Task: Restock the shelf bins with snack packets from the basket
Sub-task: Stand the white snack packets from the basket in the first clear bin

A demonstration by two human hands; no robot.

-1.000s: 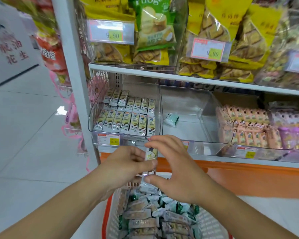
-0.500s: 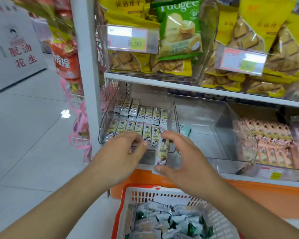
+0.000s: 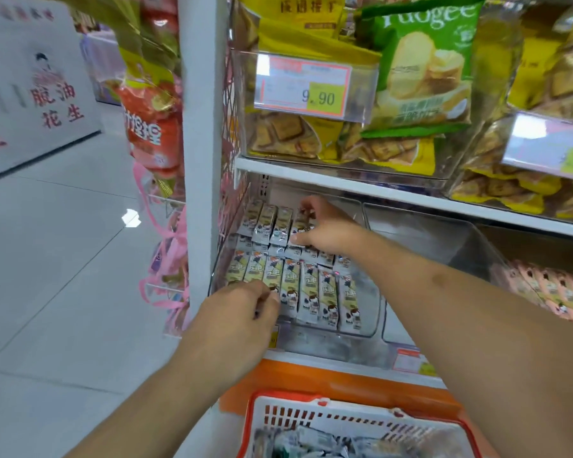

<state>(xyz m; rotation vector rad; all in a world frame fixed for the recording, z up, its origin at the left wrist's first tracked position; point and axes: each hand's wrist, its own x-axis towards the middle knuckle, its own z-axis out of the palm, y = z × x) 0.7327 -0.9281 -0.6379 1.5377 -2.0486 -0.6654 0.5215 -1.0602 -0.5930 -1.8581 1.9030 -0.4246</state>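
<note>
Lengthwise, right hand (image 3: 325, 231) sets a snack packet (image 3: 301, 223), long axis front-to-back.

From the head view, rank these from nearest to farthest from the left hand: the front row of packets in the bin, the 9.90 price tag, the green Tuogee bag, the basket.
1. Front row of packets: touching the left hand, just to its right.
2. Basket: below, to the right.
3. 9.90 price tag: shelf above.
4. Green Tuogee bag: upper right, beyond the tag.

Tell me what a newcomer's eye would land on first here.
Both bare arms reach into the clear shelf bin of cow-print snack packets: the right hand at the back row, the left hand at the front. Above hangs a bright green bag; below, the orange-rimmed basket.
</note>
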